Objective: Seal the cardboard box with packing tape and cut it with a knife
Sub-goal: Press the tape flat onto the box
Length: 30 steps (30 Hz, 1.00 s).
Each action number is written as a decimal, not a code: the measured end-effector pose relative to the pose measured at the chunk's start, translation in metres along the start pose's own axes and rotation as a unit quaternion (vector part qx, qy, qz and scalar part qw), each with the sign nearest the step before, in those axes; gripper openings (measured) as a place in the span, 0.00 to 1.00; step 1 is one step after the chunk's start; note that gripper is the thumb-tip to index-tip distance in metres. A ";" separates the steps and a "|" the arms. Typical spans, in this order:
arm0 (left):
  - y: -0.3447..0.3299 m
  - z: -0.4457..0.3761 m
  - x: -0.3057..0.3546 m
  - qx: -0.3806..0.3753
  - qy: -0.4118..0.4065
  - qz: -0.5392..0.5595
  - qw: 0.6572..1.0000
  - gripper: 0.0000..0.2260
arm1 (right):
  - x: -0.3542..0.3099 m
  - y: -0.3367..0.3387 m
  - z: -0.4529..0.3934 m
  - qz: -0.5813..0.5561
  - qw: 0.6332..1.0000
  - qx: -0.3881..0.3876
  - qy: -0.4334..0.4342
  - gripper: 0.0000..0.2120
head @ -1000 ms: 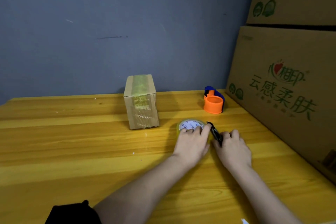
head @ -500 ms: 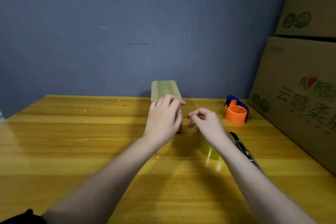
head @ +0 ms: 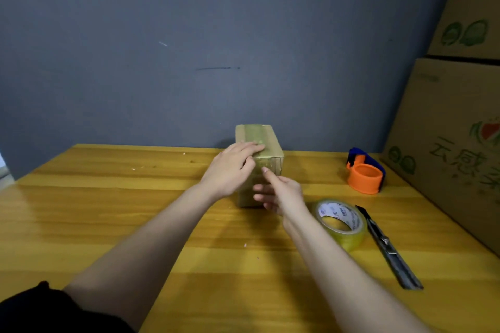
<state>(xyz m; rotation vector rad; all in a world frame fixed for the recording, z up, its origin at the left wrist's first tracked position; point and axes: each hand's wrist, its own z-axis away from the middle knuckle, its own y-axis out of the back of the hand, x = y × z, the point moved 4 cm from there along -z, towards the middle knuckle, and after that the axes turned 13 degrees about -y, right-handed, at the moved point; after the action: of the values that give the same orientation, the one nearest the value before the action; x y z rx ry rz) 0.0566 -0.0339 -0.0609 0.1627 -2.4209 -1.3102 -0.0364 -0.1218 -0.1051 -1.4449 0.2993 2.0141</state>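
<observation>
Big cartons (head: 457, 143) stood stacked at your right on the wooden table (head: 108, 211). The small box (head: 267, 143) stood upright near the far edge, tape strip over its top. Your left hand (head: 230, 170) lay on its top near edge, fingers flat. Your right hand (head: 281, 192) touched its front face, fingers loosely spread, gripping nothing. Tape roll (head: 341, 222) lay flat just right of your right wrist, knife (head: 387, 249) beside it, orange dispenser (head: 365, 173) farther back.

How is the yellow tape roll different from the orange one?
The yellow tape roll is see-through with a white printed core; the orange dispenser is solid orange with a blue part. The yellow roll lies nearer, beside the knife; the orange dispenser sits farther back. Both are round, on the table.
</observation>
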 end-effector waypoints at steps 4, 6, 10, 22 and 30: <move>-0.001 0.003 -0.002 0.008 0.010 0.016 1.000 0.25 | 0.000 -0.003 -0.001 -0.009 0.999 0.013 0.041 0.09; -0.001 0.006 0.000 0.003 0.007 0.020 1.000 0.25 | 0.001 -0.002 0.000 0.004 0.998 0.018 0.060 0.09; -0.003 0.012 0.003 0.001 -0.010 -0.008 1.000 0.25 | 0.002 0.002 0.008 0.023 0.992 0.040 0.116 0.09; 0.000 0.035 0.024 0.027 -0.021 0.006 0.999 0.23 | 0.019 0.005 0.044 -0.078 0.968 0.068 0.229 0.12; -0.005 0.036 0.025 0.049 -0.016 0.048 0.998 0.23 | 0.025 0.009 0.052 -0.109 0.955 0.088 0.261 0.14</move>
<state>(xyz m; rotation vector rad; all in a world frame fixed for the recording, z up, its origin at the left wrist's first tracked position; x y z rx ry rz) 0.0191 -0.0159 -0.0762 0.0508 -2.4879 -1.1628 -0.0867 -0.0928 -0.1098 -1.7882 0.5016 1.3706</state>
